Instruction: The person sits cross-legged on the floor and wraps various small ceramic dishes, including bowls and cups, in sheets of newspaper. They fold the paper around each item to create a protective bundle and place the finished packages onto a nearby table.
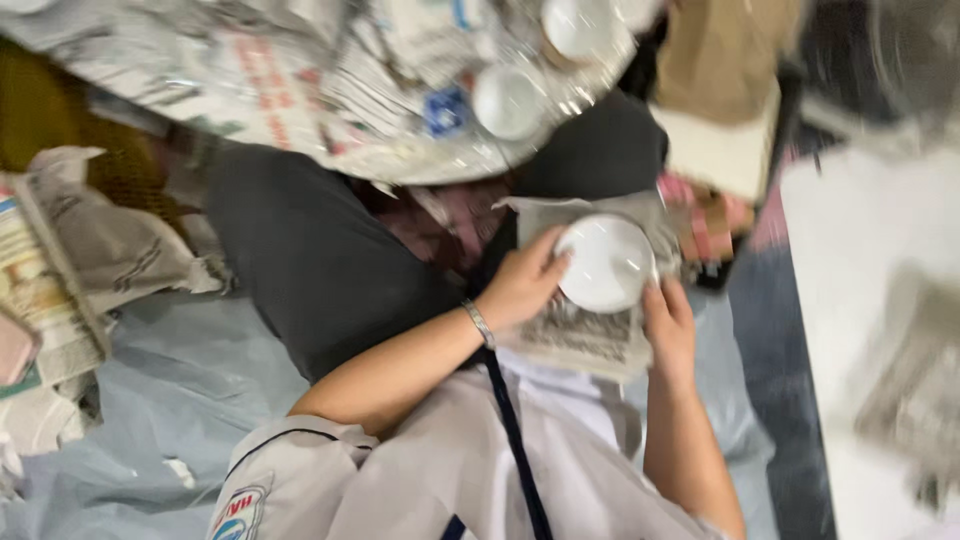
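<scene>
A small white bowl [607,264] rests on a sheet of newspaper [580,340] over my lap, between my dark-trousered legs. My left hand [522,287], with a metal bracelet at the wrist, grips the bowl's left rim. On the lower right rim sits my right hand [670,330], its fingers also against the paper underneath. The newspaper sheet sticks out above and below the bowl. The picture is motion-blurred.
A heap of newspaper [300,90] lies ahead with two more white bowls [507,101] on it. Crumpled newspaper [100,240] is at the left. A brown cardboard box [720,60] and a white surface [870,260] are at the right. A blue-grey sheet [180,400] covers the floor.
</scene>
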